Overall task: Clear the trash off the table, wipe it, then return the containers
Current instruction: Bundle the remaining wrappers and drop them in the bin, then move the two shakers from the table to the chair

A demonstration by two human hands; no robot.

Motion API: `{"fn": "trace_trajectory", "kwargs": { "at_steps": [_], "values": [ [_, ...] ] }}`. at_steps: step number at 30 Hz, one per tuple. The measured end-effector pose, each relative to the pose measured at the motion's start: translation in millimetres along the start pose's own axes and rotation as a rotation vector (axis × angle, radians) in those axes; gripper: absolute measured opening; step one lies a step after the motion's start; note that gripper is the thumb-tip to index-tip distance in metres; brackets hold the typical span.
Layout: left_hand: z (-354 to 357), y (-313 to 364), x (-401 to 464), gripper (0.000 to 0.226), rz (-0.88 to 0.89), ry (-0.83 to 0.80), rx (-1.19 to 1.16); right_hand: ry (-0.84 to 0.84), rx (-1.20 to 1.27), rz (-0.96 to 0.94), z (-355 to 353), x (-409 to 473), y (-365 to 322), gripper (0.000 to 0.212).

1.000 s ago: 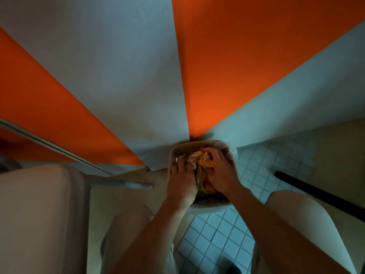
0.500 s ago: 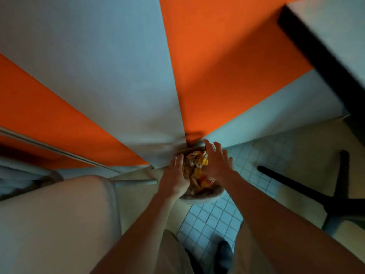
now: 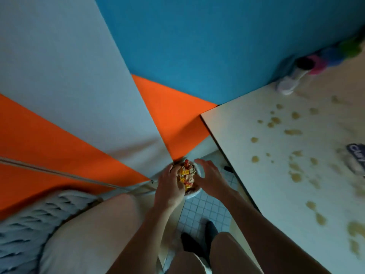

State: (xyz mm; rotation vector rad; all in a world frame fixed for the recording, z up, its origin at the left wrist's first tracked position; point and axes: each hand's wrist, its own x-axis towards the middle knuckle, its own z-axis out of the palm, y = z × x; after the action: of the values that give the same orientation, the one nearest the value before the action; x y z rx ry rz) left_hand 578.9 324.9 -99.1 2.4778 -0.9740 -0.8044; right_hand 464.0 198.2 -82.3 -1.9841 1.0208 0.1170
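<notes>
Nearest the camera: bare forearms reaching down over the small-tiled pale floor (image 3: pixel 205 212), dark shoes below. Left hand (image 3: pixel 170 186) lies on the crumpled yellow-red-tan wrapper trash (image 3: pixel 186 175), fingers curled over the wad's left side and pressing on it. Right hand (image 3: pixel 209 177) hangs just beside the wad on the right, fingers spread and straight, holding nothing; contact with the trash not clear. The wad sits heaped in a small pale round bin (image 3: pixel 194 192) on the floor, tucked into the wall corner beside the table's near corner, piled above the rim.

Handling, as a judgement: wrappers look light, soft, springy; likely to puff back up or spill over the rim if released fast. Best pressed from the top centre with a flat palm. The bin looks thin, light plastic and may tip or slide; steady it at the rim.

Further right: cream laminate table top (image 3: pixel 256 135), spattered with yellowish-brown blotches (image 3: pixel 292 132), not yet wiped. A blue-labelled packet (image 3: pixel 356 155) at the right edge, blurred. At the far end, a row of blurred containers with coloured lids (image 3: pixel 316 63) against the blue wall; exact count can't be told.
</notes>
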Motion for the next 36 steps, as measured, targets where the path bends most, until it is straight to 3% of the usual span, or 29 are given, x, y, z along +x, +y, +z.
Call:
{"fn": "trace_trajectory", "kwargs": {
  "at_steps": [8, 14, 20, 27, 36],
  "values": [
    [-62.8, 113.1, -31.5, 0.053, 0.259, 0.016, -0.032, 0.277, 0.032, 0.013, -135.6, -98.0, -0.6, 0.048],
    [-58.6, 195.8, -37.8, 0.055, 0.43, -0.008, -0.083, 0.489, 0.085, 0.071, -210.9, -144.4, 42.6, 0.044],
    [-40.9, 273.5, -40.0, 0.06, 0.495, -0.055, -0.136, 0.609, 0.12, 0.087, -267.5, -169.0, 84.1, 0.042],
    [-28.0, 345.9, -20.3, 0.059, 0.587, -0.005, -0.13, 0.627, 0.15, 0.055, -326.9, -162.0, 112.6, 0.042],
    [-20.3, 421.5, 72.1, 0.065, 0.524, 0.062, -0.028, 0.721, 0.166, 0.097, -415.5, -83.8, 137.3, 0.043]
  ]
}}
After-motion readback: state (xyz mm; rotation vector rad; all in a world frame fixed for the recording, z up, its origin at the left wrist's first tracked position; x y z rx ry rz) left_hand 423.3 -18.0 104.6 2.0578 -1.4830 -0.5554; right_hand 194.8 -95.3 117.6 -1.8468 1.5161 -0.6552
